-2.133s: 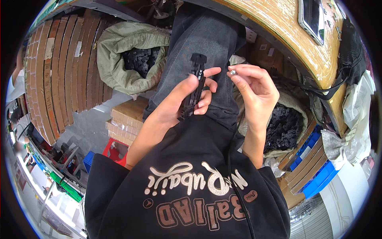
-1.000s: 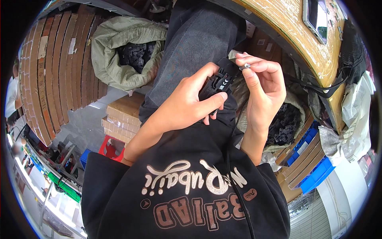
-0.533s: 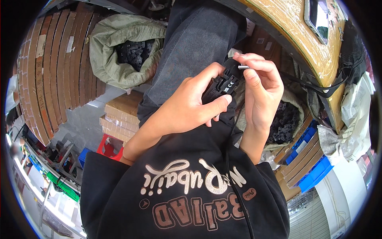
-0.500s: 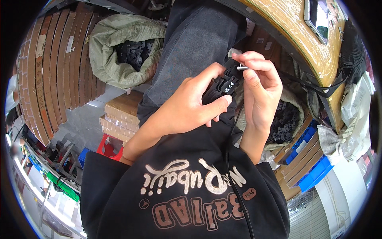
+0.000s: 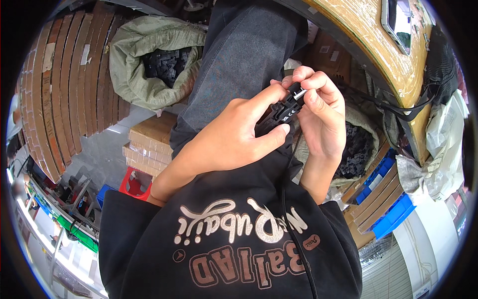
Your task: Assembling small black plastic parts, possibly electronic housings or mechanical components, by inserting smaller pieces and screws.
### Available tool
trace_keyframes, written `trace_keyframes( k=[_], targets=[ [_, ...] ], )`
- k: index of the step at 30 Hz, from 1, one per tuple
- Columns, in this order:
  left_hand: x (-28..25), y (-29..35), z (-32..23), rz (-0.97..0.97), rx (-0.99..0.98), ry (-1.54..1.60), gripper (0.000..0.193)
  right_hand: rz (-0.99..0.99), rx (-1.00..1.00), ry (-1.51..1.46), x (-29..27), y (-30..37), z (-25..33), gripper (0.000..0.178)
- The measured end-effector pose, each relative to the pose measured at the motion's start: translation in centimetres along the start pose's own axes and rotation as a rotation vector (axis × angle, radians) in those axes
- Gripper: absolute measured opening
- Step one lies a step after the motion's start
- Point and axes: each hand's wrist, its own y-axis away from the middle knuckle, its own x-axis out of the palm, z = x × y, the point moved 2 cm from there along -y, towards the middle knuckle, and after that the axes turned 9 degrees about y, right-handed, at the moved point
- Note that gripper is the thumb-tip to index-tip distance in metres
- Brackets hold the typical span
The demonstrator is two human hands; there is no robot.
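Note:
My left hand [image 5: 234,130] is wrapped round a black plastic part [image 5: 287,113] with small white markings, held above my lap. Its thumb presses along the side of the part. A small silver metal pin [image 5: 299,94] lies against the upper end of the plastic part. The thumb and fingers of my right hand [image 5: 326,110] close on the pin there. Whether the pin sits inside a slot I cannot tell, as my fingertips partly cover that end.
Open woven sacks [image 5: 130,79] of black plastic parts stand on both sides. A wooden table [image 5: 368,37] with a phone-like device [image 5: 397,25] is at upper right. Cardboard stacks [image 5: 74,94], a red stool [image 5: 133,185] and blue bins [image 5: 396,217] stand around me. A black cable [image 5: 301,239] hangs down my front.
My right hand has moved slightly left and down, bringing the pin against the plastic part's upper end. The part has turned a little in my left hand, whose fingertips now reach that end.

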Motion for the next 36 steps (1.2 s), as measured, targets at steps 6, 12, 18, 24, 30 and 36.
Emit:
trace_keyframes(
  k=[6,12,18,24,30,36],
  targets=[
    [0.1,0.0,0.1,-0.034,0.073,-0.038,0.039,-0.043,-0.057,0.089,0.2,-0.1,-0.1,0.009],
    [-0.2,-0.1,0.1,-0.095,0.155,-0.281,0.038,-0.199,-0.152,0.334,0.7,0.1,0.0,0.012],
    [-0.3,0.1,-0.5,-0.048,0.045,-0.337,0.039,-0.14,-0.185,0.348,0.4,0.0,-0.4,0.01],
    [-1.9,0.1,0.6,0.026,0.061,-0.274,0.042,-0.117,-0.047,0.617,1.6,-0.7,-0.1,0.011],
    [-4.1,-1.6,3.6,0.174,-0.214,0.745,0.033,0.078,-0.042,0.226,2.0,-2.1,-1.4,0.013],
    [-5.4,-1.4,3.5,0.536,-0.143,1.584,0.025,0.2,-0.037,0.227,4.3,-4.1,-2.2,0.014]
  ],
)
